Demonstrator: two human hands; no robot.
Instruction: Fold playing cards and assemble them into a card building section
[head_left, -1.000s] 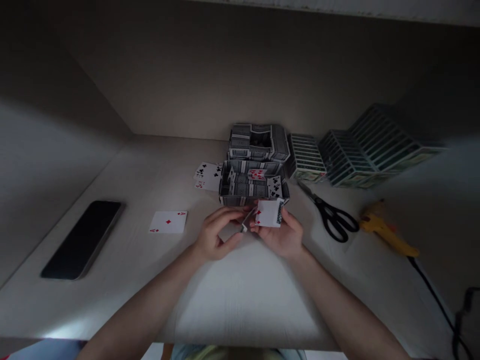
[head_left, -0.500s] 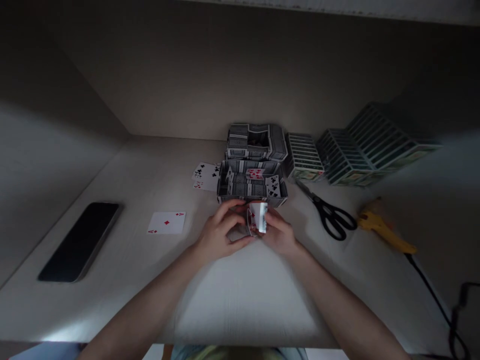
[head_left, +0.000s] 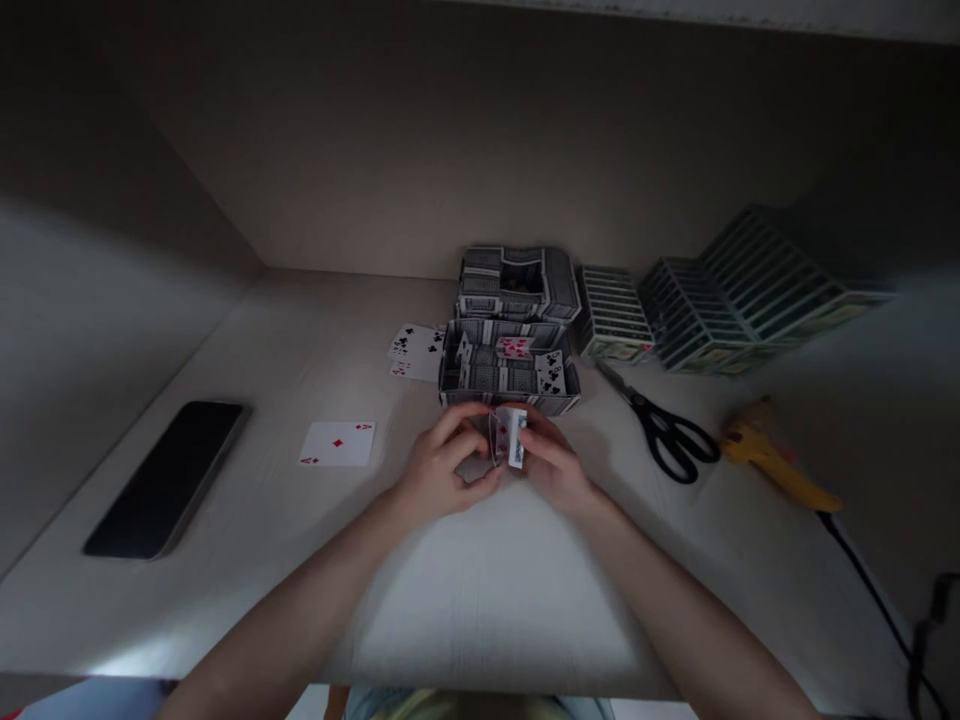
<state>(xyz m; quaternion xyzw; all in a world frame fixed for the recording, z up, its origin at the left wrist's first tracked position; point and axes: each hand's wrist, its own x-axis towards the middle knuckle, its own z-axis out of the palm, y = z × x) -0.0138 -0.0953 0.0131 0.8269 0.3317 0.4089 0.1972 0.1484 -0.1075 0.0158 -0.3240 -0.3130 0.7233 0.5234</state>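
Just on the near side of a box built of playing cards (head_left: 480, 329), 2 hands are gripping a folded diamond card (head_left: 517, 440): the left hand (head_left: 435, 476) is pinching its bent left edge between thumb and fingers, the right hand (head_left: 559, 468) is closing round its right flap. An ace of diamonds (head_left: 337, 444) is lying to the left, black-handled scissors (head_left: 671, 438) to the right.

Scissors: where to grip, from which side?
I'd take the scissors by the handle loops, coming from the near side with the right hand once it's free of the folded card. They lie with loops toward the person and blades pointing away. Mind the glue gun, close to the loops' right.
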